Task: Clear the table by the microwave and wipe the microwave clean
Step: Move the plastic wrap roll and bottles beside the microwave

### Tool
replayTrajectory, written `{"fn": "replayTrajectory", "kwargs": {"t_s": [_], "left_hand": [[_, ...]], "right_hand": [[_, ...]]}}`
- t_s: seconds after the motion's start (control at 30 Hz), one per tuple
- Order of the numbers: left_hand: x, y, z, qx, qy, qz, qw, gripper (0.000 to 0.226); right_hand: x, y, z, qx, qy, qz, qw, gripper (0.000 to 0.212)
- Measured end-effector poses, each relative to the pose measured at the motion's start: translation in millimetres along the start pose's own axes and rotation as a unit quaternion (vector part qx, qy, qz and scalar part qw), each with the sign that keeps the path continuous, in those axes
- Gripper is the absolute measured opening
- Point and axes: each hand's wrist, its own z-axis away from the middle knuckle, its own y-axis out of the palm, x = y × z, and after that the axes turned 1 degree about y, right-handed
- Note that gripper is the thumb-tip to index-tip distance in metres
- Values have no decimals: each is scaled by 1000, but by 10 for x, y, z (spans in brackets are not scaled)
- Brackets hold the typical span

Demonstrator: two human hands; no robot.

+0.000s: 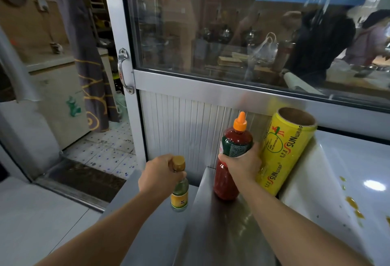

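Yellow cling-film roll (282, 153) beside red sauce bottle (232, 160) in right hand (240, 166), left hand (160, 172) round small bottle (179, 191).

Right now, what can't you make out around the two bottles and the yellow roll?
- Red sauce bottle: head view, right hand covers part of its label.
- Small bottle: left hand hides its neck.
- Yellow wrap roll: its lower end is behind the right forearm.
- Microwave: not identifiable in this view.

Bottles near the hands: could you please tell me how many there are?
2. The small bottle is in the left hand, on the lower steel surface; the red sauce bottle is in the right hand, beside the yellow roll.
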Motion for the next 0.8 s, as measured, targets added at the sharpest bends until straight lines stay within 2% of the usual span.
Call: {"fn": "replayTrajectory", "kwargs": {"t_s": [0.4, 0.6, 0.8], "left_hand": [[47, 173, -88, 9, 6, 6, 1000, 15], [37, 183, -75, 12, 5, 3, 1000, 19], [38, 119, -14, 9, 13, 4, 1000, 15]], "right_hand": [[-50, 49, -94, -15, 18, 15, 1000, 80], [-52, 44, -42, -25, 26, 8, 999, 90], [-32, -26, 13, 13, 19, 58, 998, 85]]}}
